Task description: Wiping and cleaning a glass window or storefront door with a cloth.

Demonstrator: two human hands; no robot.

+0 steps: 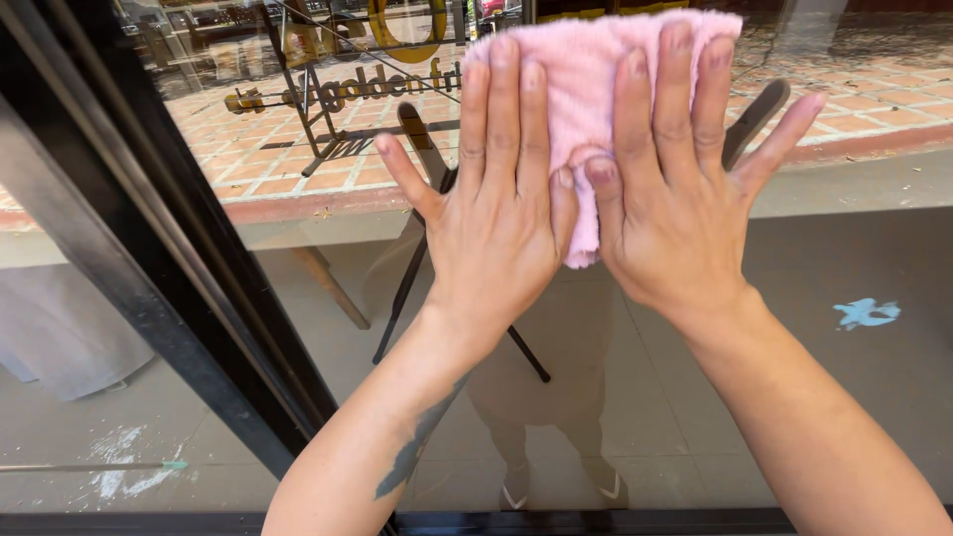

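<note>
Right now both hands lie flat on a pink cloth [586, 89] pressed against a glass pane [814, 397]. Cloth is soft, fuzzy terry-type fabric, folded into a rough rectangle w/ a narrower flap hanging down at 6 o'clock between the two thumbs. Left hand [496, 199]: fingers straight and together, pointing to 12 o'clock, thumb splayed toward 10 o'clock; its grip isn't clamped on anything, just an open palm w/ fingertips on the cloth's left part. Right hand [680, 189]: same flat open grip, fingers spread a bit, pinky out toward 2 o'clock, thumb tucked by the cloth's flap. Left forearm carries a dark tattoo [417, 447].

Glass is smooth and reflective; it mirrors both arms and a standing figure's legs and shoes at 6 o'clock. Black metal frame [149, 288], matte, runs diagonally at 9 o'clock; a dark sill strip lies along the bottom edge.

Signs: gold lettering w/ dark outline [387, 84] sits on the pane at 11 o'clock, under a big gold curved shape at the top edge. Through the glass: reddish brick paving [278, 149], grey concrete below it, a small light-blue paint splat [867, 314] at 3 o'clock, white smears w/ a teal fleck at 8 o'clock.
</note>
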